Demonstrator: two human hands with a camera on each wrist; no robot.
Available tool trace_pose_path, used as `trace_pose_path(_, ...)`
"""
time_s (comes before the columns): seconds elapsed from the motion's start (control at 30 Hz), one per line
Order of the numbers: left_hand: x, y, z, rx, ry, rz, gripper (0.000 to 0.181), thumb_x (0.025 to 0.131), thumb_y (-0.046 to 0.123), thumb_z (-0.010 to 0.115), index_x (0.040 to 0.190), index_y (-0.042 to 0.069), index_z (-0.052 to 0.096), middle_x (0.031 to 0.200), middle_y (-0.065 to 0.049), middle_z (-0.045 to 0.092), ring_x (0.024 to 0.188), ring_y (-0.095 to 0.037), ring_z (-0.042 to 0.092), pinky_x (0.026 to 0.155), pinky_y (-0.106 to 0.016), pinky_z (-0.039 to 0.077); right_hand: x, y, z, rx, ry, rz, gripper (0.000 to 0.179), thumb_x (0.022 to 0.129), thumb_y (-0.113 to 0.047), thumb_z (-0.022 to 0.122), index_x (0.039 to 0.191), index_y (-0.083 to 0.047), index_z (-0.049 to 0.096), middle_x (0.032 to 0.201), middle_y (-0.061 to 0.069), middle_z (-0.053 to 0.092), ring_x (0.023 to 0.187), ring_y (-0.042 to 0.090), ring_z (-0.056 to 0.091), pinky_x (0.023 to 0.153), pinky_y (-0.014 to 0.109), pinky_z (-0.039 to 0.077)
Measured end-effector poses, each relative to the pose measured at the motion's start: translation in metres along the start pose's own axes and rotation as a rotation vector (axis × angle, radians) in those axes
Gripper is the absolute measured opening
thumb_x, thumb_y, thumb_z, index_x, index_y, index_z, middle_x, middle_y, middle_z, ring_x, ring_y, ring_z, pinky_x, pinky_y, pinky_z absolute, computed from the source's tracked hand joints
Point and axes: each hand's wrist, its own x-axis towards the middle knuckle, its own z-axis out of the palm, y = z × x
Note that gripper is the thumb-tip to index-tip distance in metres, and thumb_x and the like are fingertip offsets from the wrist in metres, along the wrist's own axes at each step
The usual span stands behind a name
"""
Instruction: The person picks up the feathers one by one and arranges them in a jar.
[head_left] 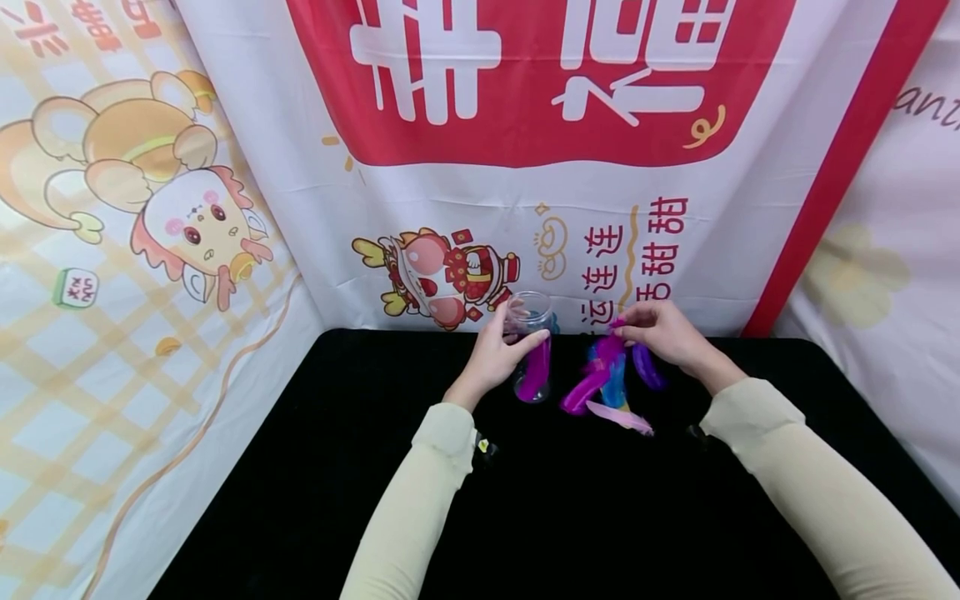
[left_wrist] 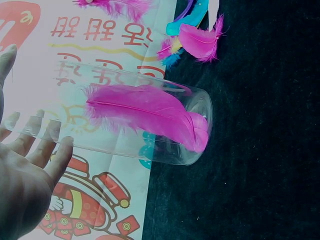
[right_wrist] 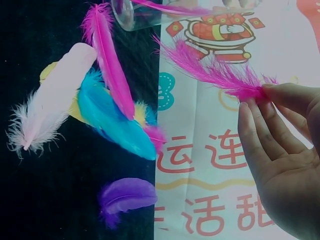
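Note:
My left hand (head_left: 495, 354) holds a clear, tall cup (left_wrist: 120, 142) on the black tabletop, its fingers and thumb round the upper part. Inside the cup a magenta feather (left_wrist: 145, 104) leans along the wall. To the right, my right hand (right_wrist: 285, 145) pinches another magenta feather (right_wrist: 210, 72) by one end, between thumb and fingertips, raised over the pile. Below it lie a magenta feather (right_wrist: 114, 70), a pale pink feather (right_wrist: 62, 95) and a blue feather (right_wrist: 117, 122), with bits of yellow showing underneath. A purple feather (right_wrist: 131, 194) lies apart from them.
A black cloth-covered table (head_left: 570, 517) spreads in front of me. Close behind the cup and feathers hangs a printed white and red cloth (head_left: 450, 187). Another printed cloth (head_left: 247, 367) hangs on the left side, and a white one (head_left: 862, 333) on the right.

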Motion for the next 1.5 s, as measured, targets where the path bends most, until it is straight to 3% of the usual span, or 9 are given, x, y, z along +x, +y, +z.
trace_pose_path(0.4, 0.001, 0.000, 0.000, 0.005, 0.003, 0.016, 0.077, 0.094, 0.041, 0.075, 0.155, 0.014, 0.038, 0.147, -0.002, 0.052, 0.124, -0.022, 0.059, 0.104, -0.041, 0.051, -0.002, -0.013, -0.001, -0.016, 0.025, -0.056, 0.025, 0.096, -0.009, 0.073, 0.114, 0.008, 0.069, 0.101, 0.016, 0.074, 0.083, 0.019, 0.072, 0.074, 0.030, 0.061)
trace_pose_path(0.77, 0.001, 0.000, 0.000, 0.005, 0.002, 0.014, 0.076, 0.094, 0.040, 0.075, 0.155, 0.014, 0.038, 0.146, -0.003, 0.052, 0.125, -0.022, 0.059, 0.105, -0.041, 0.051, -0.001, -0.022, -0.001, -0.026, 0.039, -0.097, 0.025, 0.094, -0.009, 0.075, 0.112, 0.009, 0.070, 0.101, 0.021, 0.073, 0.080, 0.017, 0.071, 0.071, 0.027, 0.060)
trace_pose_path(1.07, 0.002, -0.001, 0.000, 0.002, 0.003, 0.023, 0.080, 0.094, 0.039, 0.075, 0.157, 0.010, 0.036, 0.146, -0.004, 0.052, 0.124, -0.023, 0.059, 0.105, -0.043, 0.051, 0.000, -0.031, -0.001, 0.053, 0.033, -0.062, 0.028, 0.096, -0.009, 0.073, 0.115, 0.011, 0.068, 0.103, 0.018, 0.075, 0.084, 0.015, 0.073, 0.073, 0.027, 0.061)
trace_pose_path(1.5, 0.002, -0.001, 0.000, 0.002, 0.006, 0.010, 0.076, 0.094, 0.040, 0.076, 0.155, 0.014, 0.038, 0.146, -0.002, 0.052, 0.124, -0.021, 0.059, 0.104, -0.041, 0.051, 0.003, -0.040, 0.001, -0.013, 0.056, -0.087, 0.027, 0.096, -0.018, 0.075, 0.110, 0.004, 0.071, 0.101, 0.019, 0.075, 0.081, 0.016, 0.072, 0.068, 0.031, 0.059)
